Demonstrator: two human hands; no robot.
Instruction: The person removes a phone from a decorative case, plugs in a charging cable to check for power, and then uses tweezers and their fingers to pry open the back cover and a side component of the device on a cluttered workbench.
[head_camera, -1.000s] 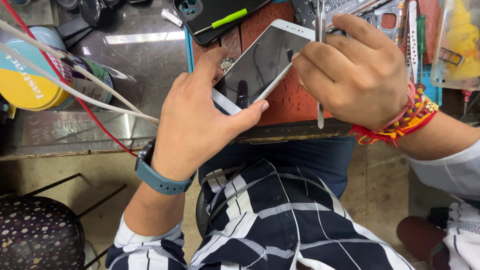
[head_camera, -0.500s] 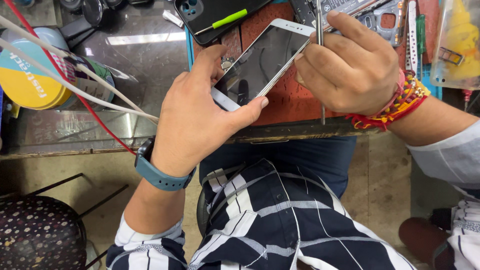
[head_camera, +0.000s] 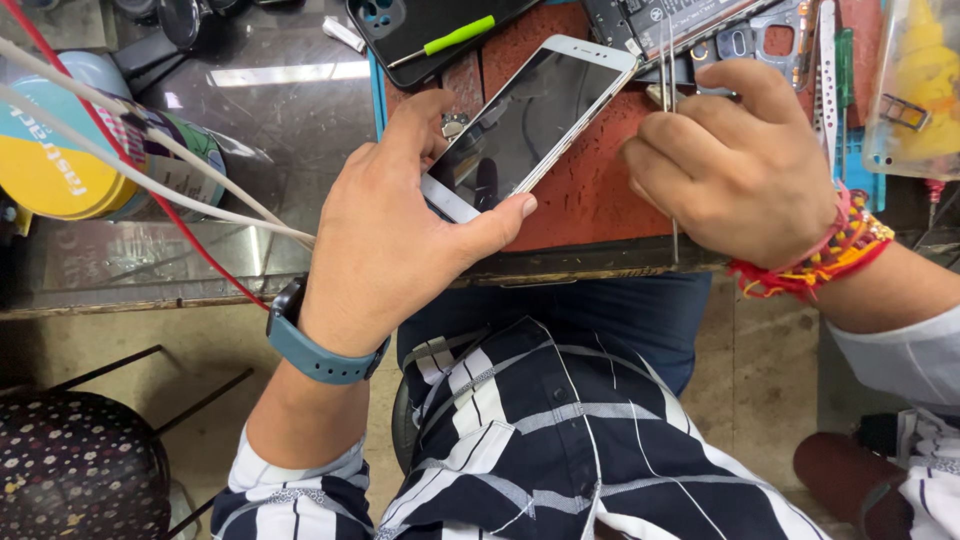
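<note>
We held the phone (head_camera: 525, 120) over the mat (head_camera: 590, 195) on the surface (head_camera: 150, 265); our left hand (head_camera: 400, 230) gripped its near end, our right hand (head_camera: 735, 165) held tweezers (head_camera: 672, 150) right of it, a tin (head_camera: 90, 150) far left.

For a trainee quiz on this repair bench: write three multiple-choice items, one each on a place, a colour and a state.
1. Where does the black phone with the green stylus lie?
A. Beyond the white phone, at the top of the view
B. On the person's lap
C. On the floor

2. What colour is the watch strap on the left wrist?
A. Red
B. Blue-grey
C. Yellow

3. How is the white phone held?
A. Lying flat, untouched
B. Gripped in the left hand, screen dark
C. Gripped in the right hand, screen lit

Answers: 1 A, it lies past the white phone. 2 B, the strap is blue-grey. 3 B, left thumb and fingers clasp it; the right hand holds tweezers.
</note>
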